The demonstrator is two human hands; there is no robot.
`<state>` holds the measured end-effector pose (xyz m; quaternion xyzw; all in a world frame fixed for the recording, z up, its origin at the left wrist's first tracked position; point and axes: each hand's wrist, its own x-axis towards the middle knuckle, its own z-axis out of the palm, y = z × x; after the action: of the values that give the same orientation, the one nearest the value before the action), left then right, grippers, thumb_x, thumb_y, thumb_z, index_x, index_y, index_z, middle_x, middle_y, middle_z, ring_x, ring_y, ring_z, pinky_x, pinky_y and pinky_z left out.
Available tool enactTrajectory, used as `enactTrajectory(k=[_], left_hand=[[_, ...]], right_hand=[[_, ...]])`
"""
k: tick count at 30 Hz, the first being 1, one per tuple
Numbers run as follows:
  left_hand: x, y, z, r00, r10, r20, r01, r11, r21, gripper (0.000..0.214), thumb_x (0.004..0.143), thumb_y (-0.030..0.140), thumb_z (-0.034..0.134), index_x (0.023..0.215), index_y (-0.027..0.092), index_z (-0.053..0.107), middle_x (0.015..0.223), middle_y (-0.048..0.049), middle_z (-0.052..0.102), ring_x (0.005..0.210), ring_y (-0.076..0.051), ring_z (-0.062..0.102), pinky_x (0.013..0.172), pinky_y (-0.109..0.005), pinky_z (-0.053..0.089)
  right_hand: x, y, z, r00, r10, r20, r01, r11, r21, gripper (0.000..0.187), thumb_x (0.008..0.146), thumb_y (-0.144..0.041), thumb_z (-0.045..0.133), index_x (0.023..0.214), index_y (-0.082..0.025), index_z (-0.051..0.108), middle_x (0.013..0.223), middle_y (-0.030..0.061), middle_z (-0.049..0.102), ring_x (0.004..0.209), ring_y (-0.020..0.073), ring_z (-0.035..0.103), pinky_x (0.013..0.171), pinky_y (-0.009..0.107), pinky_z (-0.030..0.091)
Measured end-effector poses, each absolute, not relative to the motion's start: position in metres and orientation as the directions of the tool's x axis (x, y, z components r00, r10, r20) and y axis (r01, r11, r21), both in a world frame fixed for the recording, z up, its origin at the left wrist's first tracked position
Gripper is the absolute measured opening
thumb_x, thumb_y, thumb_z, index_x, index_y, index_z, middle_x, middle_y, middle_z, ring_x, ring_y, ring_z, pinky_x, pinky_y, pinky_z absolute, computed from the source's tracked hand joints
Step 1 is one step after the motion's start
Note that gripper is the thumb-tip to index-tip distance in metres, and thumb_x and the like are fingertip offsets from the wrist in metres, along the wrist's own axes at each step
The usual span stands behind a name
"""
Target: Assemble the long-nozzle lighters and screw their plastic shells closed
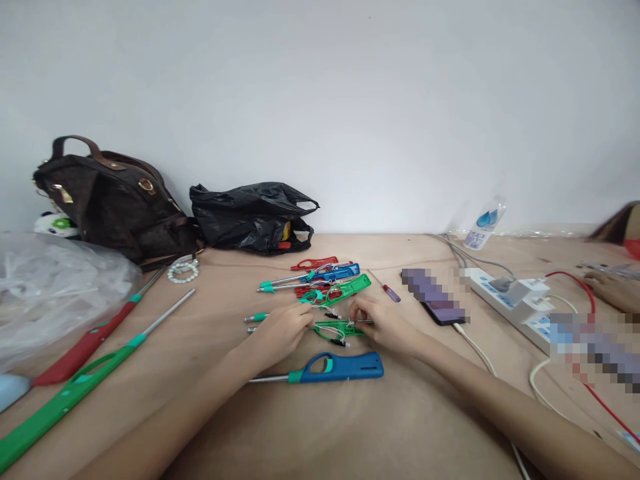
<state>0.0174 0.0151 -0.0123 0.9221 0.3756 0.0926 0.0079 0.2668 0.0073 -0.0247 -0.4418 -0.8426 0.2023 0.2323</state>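
Observation:
An opened green stick lighter [334,329] lies between my hands, its casing half showing white wires and a small black connector [341,343]. My left hand [283,333] is closed at the front of that casing, fingertips pressed together on it. At the handle end, my right hand [383,323] pinches over the casing's inside; what sits between its fingertips is too small to make out. Closer to me rests a whole blue stick lighter [345,368]. Beyond the hands lie another opened green lighter [356,288], opened blue lighters [340,272] and red casing parts [320,263].
A purple-handled screwdriver [391,293] and a phone [434,297] lie to the right, near a power strip [505,307] with cables. Long red [85,347] and green [75,393] lighters lie left. Bags [245,217], a bracelet [183,270] and a bottle [485,223] stand behind; another person's hand [613,290] is far right.

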Motion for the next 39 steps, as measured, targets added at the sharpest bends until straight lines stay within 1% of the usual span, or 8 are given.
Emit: enactTrajectory(k=[4, 7, 9, 12, 23, 28, 34, 39], left_hand=[[0.0172, 0.0148, -0.0131, 0.699, 0.693, 0.177, 0.687, -0.719, 0.103, 0.025, 0.084, 0.005, 0.040, 0.070, 0.017, 0.056, 0.080, -0.0045, 0.058, 0.078, -0.021, 0.058, 0.067, -0.029, 0.045], [0.0169, 0.0149, -0.0139, 0.702, 0.689, 0.181, 0.686, -0.722, 0.088, 0.025, 0.084, 0.005, 0.039, 0.071, 0.017, 0.057, 0.081, -0.0044, 0.058, 0.078, -0.020, 0.058, 0.069, -0.029, 0.046], [0.0171, 0.0150, -0.0137, 0.707, 0.685, 0.177, 0.685, -0.725, 0.072, 0.025, 0.084, 0.005, 0.039, 0.072, 0.017, 0.058, 0.080, -0.0043, 0.059, 0.078, -0.020, 0.058, 0.068, -0.029, 0.047], [0.0180, 0.0149, -0.0125, 0.708, 0.687, 0.162, 0.690, -0.722, 0.050, 0.025, 0.085, 0.006, 0.039, 0.072, 0.017, 0.058, 0.080, -0.0049, 0.059, 0.077, -0.020, 0.058, 0.067, -0.030, 0.047], [0.0177, 0.0150, -0.0128, 0.720, 0.674, 0.165, 0.677, -0.735, 0.043, 0.026, 0.083, 0.002, 0.039, 0.074, 0.017, 0.059, 0.083, -0.0046, 0.060, 0.082, -0.021, 0.059, 0.072, -0.030, 0.047], [0.0178, 0.0164, -0.0151, 0.721, 0.673, 0.168, 0.676, -0.735, 0.042, 0.026, 0.083, 0.002, 0.041, 0.076, 0.016, 0.060, 0.084, -0.0049, 0.060, 0.082, -0.021, 0.059, 0.071, -0.029, 0.046], [0.0172, 0.0164, -0.0173, 0.727, 0.656, 0.204, 0.666, -0.746, 0.027, 0.026, 0.085, 0.003, 0.040, 0.076, 0.017, 0.060, 0.083, -0.0040, 0.060, 0.081, -0.020, 0.059, 0.070, -0.028, 0.046], [0.0169, 0.0161, -0.0182, 0.720, 0.665, 0.197, 0.676, -0.737, 0.017, 0.026, 0.086, 0.005, 0.040, 0.074, 0.016, 0.059, 0.082, -0.0051, 0.060, 0.080, -0.021, 0.059, 0.069, -0.030, 0.046]], right_hand=[[0.2676, 0.0076, -0.0225, -0.520, 0.820, 0.238, 0.671, 0.565, -0.480, 0.016, 0.078, -0.003, 0.053, 0.082, -0.018, 0.057, 0.086, 0.0036, 0.061, 0.082, 0.0175, 0.057, 0.070, 0.028, 0.044], [0.2683, 0.0080, -0.0237, -0.585, 0.765, 0.270, 0.645, 0.641, -0.417, 0.018, 0.080, -0.002, 0.052, 0.081, -0.018, 0.060, 0.089, 0.0055, 0.063, 0.087, 0.0189, 0.057, 0.075, 0.030, 0.045], [0.2694, 0.0082, -0.0253, -0.619, 0.738, 0.269, 0.642, 0.672, -0.369, 0.018, 0.082, -0.003, 0.052, 0.083, -0.018, 0.062, 0.093, 0.0073, 0.063, 0.089, 0.0198, 0.058, 0.077, 0.031, 0.046], [0.2719, 0.0089, -0.0277, -0.626, 0.738, 0.251, 0.664, 0.674, -0.324, 0.017, 0.082, -0.005, 0.053, 0.086, -0.016, 0.064, 0.097, 0.0090, 0.062, 0.090, 0.0208, 0.058, 0.076, 0.032, 0.046], [0.2737, 0.0118, -0.0233, -0.632, 0.737, 0.240, 0.652, 0.673, -0.350, 0.014, 0.084, -0.007, 0.054, 0.082, -0.017, 0.063, 0.092, 0.0077, 0.064, 0.087, 0.0200, 0.059, 0.075, 0.032, 0.047], [0.2755, 0.0116, -0.0219, -0.611, 0.742, 0.276, 0.645, 0.668, -0.370, 0.014, 0.084, -0.007, 0.053, 0.087, -0.017, 0.062, 0.090, 0.0057, 0.064, 0.088, 0.0194, 0.058, 0.076, 0.031, 0.047], [0.2751, 0.0102, -0.0231, -0.638, 0.721, 0.269, 0.642, 0.691, -0.332, 0.015, 0.082, -0.005, 0.054, 0.085, -0.017, 0.063, 0.093, 0.0076, 0.063, 0.086, 0.0197, 0.058, 0.074, 0.031, 0.047], [0.2721, 0.0077, -0.0235, -0.631, 0.734, 0.251, 0.651, 0.677, -0.344, 0.016, 0.081, -0.004, 0.054, 0.084, -0.017, 0.063, 0.092, 0.0074, 0.063, 0.085, 0.0192, 0.059, 0.073, 0.030, 0.047]])
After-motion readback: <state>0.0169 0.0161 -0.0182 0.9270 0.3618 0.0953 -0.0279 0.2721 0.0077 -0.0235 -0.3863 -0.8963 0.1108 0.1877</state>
